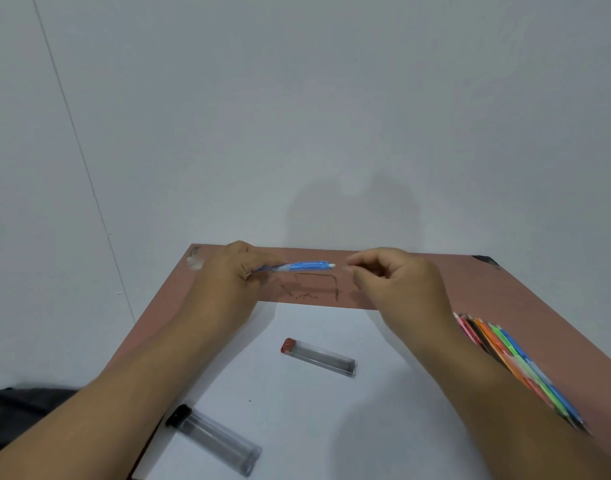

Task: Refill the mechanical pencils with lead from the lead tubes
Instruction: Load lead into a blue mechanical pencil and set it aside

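Observation:
My left hand [227,275] grips a blue mechanical pencil [304,266] near its tip, holding it level above the far part of the table, its white back end pointing right. My right hand [394,278] hovers just right of that end, thumb and forefinger pinched together; whether a lead is between them is too fine to tell. A clear lead tube with a red cap [319,357] lies on the white paper [331,427] between my forearms. A larger clear tube with a black cap [215,439] lies near my left forearm.
A row of coloured mechanical pencils [515,362] lies on the brown table [504,292] beside my right forearm. Pencil scribbles mark the table under my hands. A white wall stands right behind the table. Dark fabric [16,414] sits at the lower left.

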Demonstrator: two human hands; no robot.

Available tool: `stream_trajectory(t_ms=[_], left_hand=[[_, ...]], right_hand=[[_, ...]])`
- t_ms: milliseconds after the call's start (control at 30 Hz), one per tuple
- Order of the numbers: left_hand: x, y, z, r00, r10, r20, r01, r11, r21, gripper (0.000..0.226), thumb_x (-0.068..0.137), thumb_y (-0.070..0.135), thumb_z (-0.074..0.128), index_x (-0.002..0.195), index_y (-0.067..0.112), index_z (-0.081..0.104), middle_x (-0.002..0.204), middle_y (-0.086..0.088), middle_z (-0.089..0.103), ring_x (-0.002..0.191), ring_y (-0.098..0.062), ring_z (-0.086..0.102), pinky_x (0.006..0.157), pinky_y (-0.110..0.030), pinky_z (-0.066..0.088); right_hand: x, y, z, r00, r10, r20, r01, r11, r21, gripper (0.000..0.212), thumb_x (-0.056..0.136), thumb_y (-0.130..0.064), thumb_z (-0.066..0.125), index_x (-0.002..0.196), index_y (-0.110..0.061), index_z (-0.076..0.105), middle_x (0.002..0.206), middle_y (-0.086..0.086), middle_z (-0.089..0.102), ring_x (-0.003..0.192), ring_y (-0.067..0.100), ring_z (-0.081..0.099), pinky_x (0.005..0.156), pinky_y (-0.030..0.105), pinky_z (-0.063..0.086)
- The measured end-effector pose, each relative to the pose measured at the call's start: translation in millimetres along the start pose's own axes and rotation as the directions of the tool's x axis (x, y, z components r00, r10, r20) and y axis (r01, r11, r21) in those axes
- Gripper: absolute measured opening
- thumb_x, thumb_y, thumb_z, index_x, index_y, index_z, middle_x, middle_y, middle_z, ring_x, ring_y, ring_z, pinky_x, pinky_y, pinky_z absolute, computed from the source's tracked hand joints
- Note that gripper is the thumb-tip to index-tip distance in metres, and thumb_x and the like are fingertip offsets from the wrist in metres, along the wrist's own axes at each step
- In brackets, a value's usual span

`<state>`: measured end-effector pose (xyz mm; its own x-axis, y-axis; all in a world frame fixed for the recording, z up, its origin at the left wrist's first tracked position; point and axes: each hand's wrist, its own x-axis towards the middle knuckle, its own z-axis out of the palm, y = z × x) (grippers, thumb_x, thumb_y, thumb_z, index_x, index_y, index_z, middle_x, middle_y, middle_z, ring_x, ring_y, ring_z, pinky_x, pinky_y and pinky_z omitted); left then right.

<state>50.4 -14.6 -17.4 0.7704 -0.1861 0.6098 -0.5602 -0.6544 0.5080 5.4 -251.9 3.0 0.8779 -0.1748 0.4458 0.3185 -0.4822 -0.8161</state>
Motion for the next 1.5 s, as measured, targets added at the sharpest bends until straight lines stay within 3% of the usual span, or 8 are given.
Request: stream_trajectory(t_ms=[600,767,833,933,1100,1200,1300,1500], left_hand=[[-0.9,-0.6,6.9,0.997,0.075,-0.015,-0.076,0.993,-0.089,0.063,0.085,-0.008,0.069,0.105,0.052,0.067,0.083,0.011,0.062,0.083,-0.002,0.057,0.070,-0.006,0.038],[-1.8,2.7,6.4,0.992,0.122,0.027,-0.119,0.987,-0.109,0.059,0.086,-0.005,0.072,0.108,0.049,0.071,0.080,-0.001,0.063,0.079,-0.015,0.059,0.067,-0.029,0.046],[-3.2,6.2,6.3,0.993,0.109,0.041,-0.103,0.987,-0.126,0.056,0.087,0.000,0.073,0.106,0.052,0.072,0.079,-0.001,0.060,0.078,-0.012,0.055,0.068,-0.021,0.041],[-4.9,16.1,5.5,0.994,0.114,0.000,-0.113,0.984,-0.141,0.052,0.085,0.005,0.077,0.105,0.053,0.072,0.079,0.008,0.056,0.081,-0.005,0.055,0.068,-0.007,0.038],[-8.4,34.0,8.3,0.984,0.177,-0.023,-0.178,0.978,-0.109,0.047,0.083,0.021,0.084,0.108,0.057,0.067,0.083,0.016,0.059,0.078,-0.008,0.062,0.062,-0.015,0.049],[-12.4,41.4,12.9,0.977,0.211,0.000,-0.207,0.961,-0.185,0.040,0.081,0.037,0.084,0.104,0.061,0.062,0.090,0.026,0.064,0.080,-0.005,0.063,0.062,-0.010,0.047],[-14.3,43.4,15.1,0.992,0.018,0.126,0.029,0.931,-0.364,0.023,0.081,0.065,0.065,0.102,0.056,0.065,0.094,0.026,0.069,0.081,-0.002,0.064,0.065,-0.018,0.053],[-11.8,40.9,2.8,0.904,-0.163,0.396,0.373,0.754,-0.541,0.070,0.082,0.087,0.037,0.098,0.033,0.079,0.077,0.003,0.068,0.062,-0.015,0.054,0.052,-0.026,0.043]], right_hand=[[-1.1,-7.4,1.6,0.993,0.101,0.058,-0.113,0.957,0.267,0.015,0.086,-0.020,0.082,0.081,-0.035,0.081,0.074,-0.008,0.077,0.065,0.003,0.072,0.059,0.010,0.052],[1.1,-5.1,1.3,0.986,0.156,0.057,-0.166,0.934,0.316,0.010,0.088,-0.024,0.080,0.079,-0.028,0.080,0.074,0.000,0.077,0.062,0.009,0.071,0.060,0.019,0.056],[2.6,-3.9,2.0,0.980,0.190,0.061,-0.199,0.907,0.372,0.014,0.089,-0.028,0.079,0.075,-0.025,0.078,0.072,0.003,0.076,0.061,0.013,0.070,0.061,0.024,0.057],[3.2,-3.2,5.1,0.954,0.266,0.137,-0.298,0.802,0.517,0.021,0.088,-0.040,0.076,0.079,-0.022,0.080,0.079,0.005,0.075,0.066,0.016,0.068,0.064,0.025,0.058],[0.2,-0.6,14.7,0.888,0.249,0.387,-0.459,0.453,0.764,0.034,0.086,-0.039,0.072,0.097,-0.008,0.080,0.106,0.018,0.075,0.097,0.030,0.075,0.079,0.037,0.061],[1.7,-0.4,14.6,0.885,0.284,0.369,-0.453,0.344,0.822,0.038,0.091,-0.039,0.066,0.105,-0.004,0.071,0.110,0.020,0.075,0.102,0.035,0.075,0.076,0.042,0.062],[7.7,-1.9,8.7,0.898,0.321,0.302,-0.388,0.249,0.887,0.034,0.099,-0.041,0.057,0.105,-0.009,0.063,0.093,0.013,0.075,0.090,0.030,0.076,0.074,0.044,0.062],[15.1,-4.3,-11.3,0.912,0.323,0.254,-0.272,0.011,0.962,0.040,0.106,-0.048,0.043,0.084,-0.015,0.054,0.068,0.003,0.044,0.054,0.017,0.041,0.053,0.029,0.044]])
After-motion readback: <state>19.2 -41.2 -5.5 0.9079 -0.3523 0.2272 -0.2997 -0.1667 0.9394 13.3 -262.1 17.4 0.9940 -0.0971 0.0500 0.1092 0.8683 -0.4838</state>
